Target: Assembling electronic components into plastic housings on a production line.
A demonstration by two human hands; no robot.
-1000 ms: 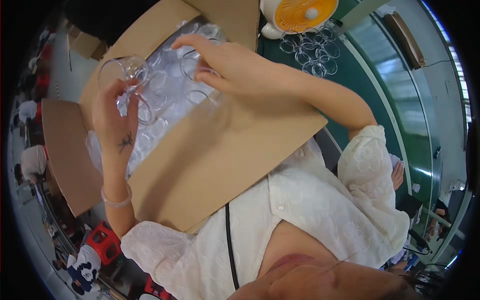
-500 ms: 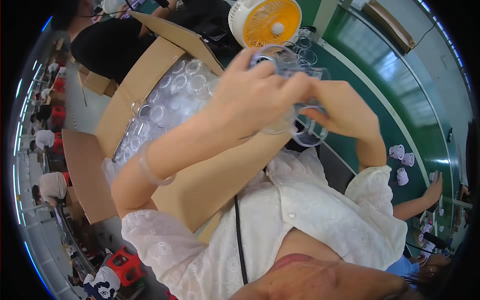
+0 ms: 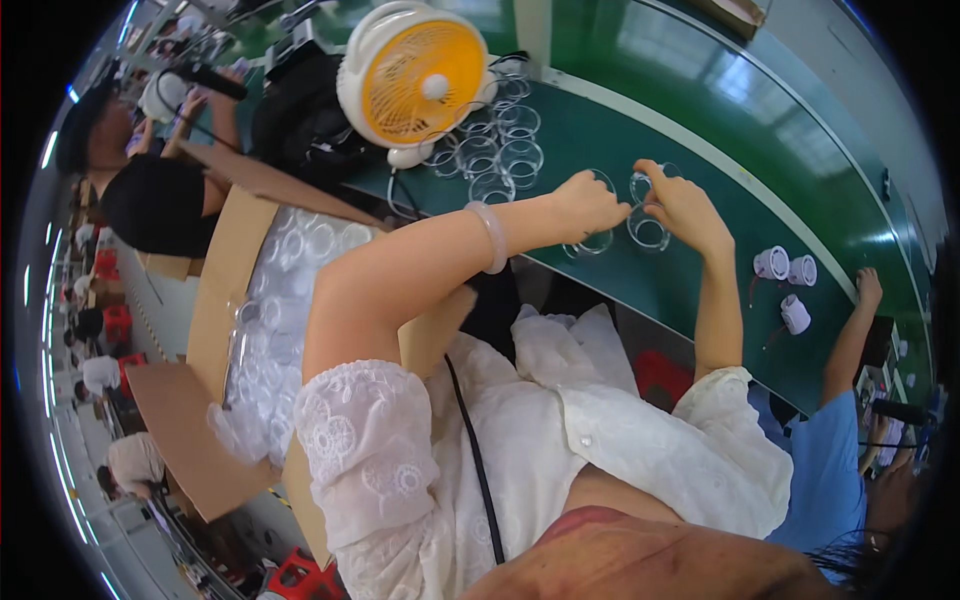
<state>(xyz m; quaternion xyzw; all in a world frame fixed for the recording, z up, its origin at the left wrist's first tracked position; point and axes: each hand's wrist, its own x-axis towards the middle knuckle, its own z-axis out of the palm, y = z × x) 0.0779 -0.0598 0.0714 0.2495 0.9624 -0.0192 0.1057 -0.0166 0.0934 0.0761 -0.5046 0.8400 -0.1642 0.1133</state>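
On a green work table [image 3: 700, 120], the left hand [image 3: 583, 205] and right hand [image 3: 683, 207] sit close together — each pinching clear plastic rings [image 3: 646, 232] against the surface. More clear rings [image 3: 497, 150] cluster nearby beside a small yellow fan [image 3: 415, 75] — a cardboard box [image 3: 215, 300] stands at the left.

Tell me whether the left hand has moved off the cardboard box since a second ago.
Yes. The left hand has left the cardboard box and now sits over the green table, holding clear rings beside the right hand.

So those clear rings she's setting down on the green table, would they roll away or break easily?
The clear rings lie flat in a cluster, so probably stable unless stood on edge. Thin and see-through, they look light and likely slippery. Her left hand and right hand pinch them lightly.
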